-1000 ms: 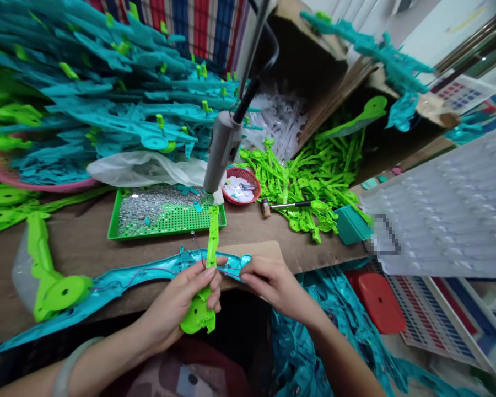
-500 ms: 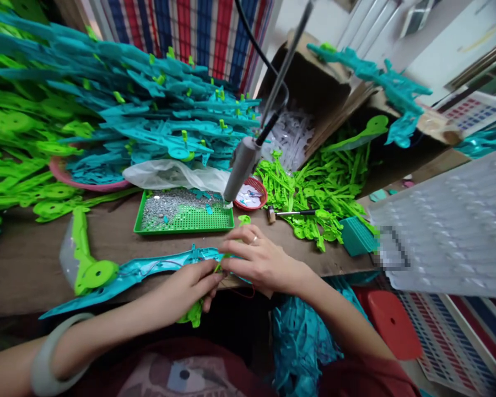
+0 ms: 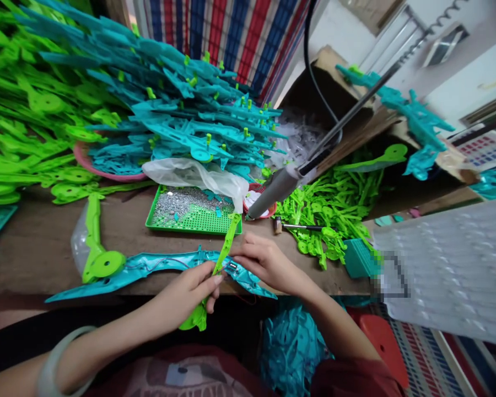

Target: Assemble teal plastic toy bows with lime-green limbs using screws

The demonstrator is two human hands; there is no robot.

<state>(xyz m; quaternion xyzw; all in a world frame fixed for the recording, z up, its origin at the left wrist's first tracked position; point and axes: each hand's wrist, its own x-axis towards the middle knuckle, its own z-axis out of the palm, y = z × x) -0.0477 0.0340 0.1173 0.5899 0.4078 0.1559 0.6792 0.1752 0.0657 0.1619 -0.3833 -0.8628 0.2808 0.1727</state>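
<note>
My left hand (image 3: pixel 200 284) is closed around a long bright-green plastic piece (image 3: pixel 227 240), which stands up at a slant past the thumb. Its wider lower end (image 3: pixel 196 318) sticks out below the fingers. Beneath both hands, a curved teal plastic shell (image 3: pixel 157 263) lies along the bench edge, with a thin wire inside. A small dark component (image 3: pixel 232 266) shows at the shell, between the hands. My right hand (image 3: pixel 268 262) has its fingers bent together beside that component; what they pinch, if anything, is hidden. A green part with a clear cover (image 3: pixel 103 264) rests on the shell's left part.
A green tray (image 3: pixel 194 230) of small screws lies ahead, with a hanging grey power screwdriver (image 3: pixel 275 190) beside it. A hammer (image 3: pixel 300 226) touches a green parts heap (image 3: pixel 334 198). Teal parts (image 3: pixel 169 105) are piled behind. A teal basket (image 3: pixel 359 258) stands right.
My right hand has drawn back from the green piece, which now shows at greater length in my left hand. The view has shifted, and the screwdriver hangs at a stronger slant.
</note>
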